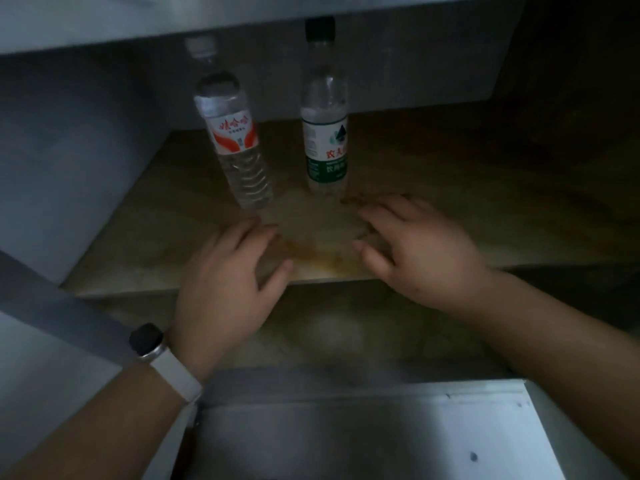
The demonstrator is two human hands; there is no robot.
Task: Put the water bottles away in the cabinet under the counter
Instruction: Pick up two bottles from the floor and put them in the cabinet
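Two clear water bottles stand upright on the wooden shelf (450, 202) inside the dim cabinet. The left bottle (235, 140) has a white label with red print and a pale cap. The right bottle (325, 133) has a green and white label and a dark cap. My left hand (228, 285) hovers over the shelf's front edge, just short of the left bottle, fingers apart and holding nothing. My right hand (412, 247) is spread over the shelf in front of the right bottle, also holding nothing. Neither hand touches a bottle.
The underside of the counter (242, 15) hangs low over the bottle caps. A grey side wall (69, 161) closes the left of the cabinet. A pale metal ledge (363, 427) lies below the shelf. A band with a dark watch (152, 344) sits on my left wrist.
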